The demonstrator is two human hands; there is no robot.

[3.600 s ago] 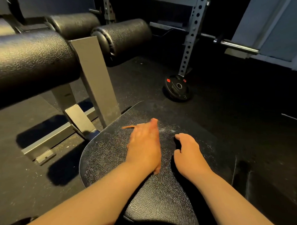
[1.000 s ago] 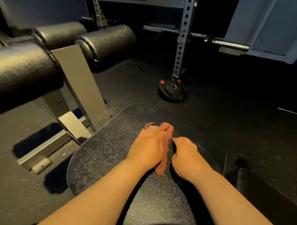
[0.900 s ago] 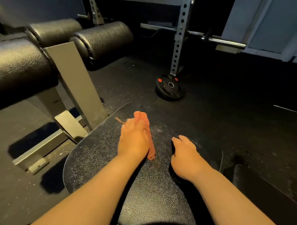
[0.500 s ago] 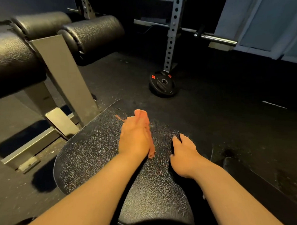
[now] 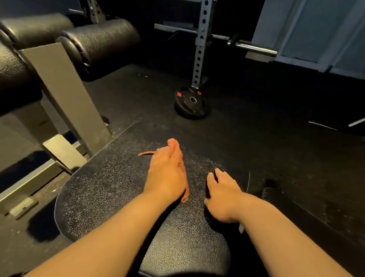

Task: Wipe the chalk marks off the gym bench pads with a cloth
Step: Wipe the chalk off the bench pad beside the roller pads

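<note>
On the near end of the black bench pad lies an orange cloth, pressed flat under the left hand. Cloth is a narrow strip, long axis running near-to-far along the pad w/ a slight lean left at the far end; one tip shows past the fingertips, the other pokes out by the wrist, and a thin corner sticks out to the left. Left hand lies palm down on it, fingers straight and together. Right hand rests just beside, on the pad's right edge, fingers curled over the edge; holds nothing else that shows. Faint pale specks on the pad around the cloth. Vs 0.5 s ago: cloth and both hands sit in approx the same spot and pose; view has tilted a bit. Roller pads up left, weight plate on floor beyond.
</note>
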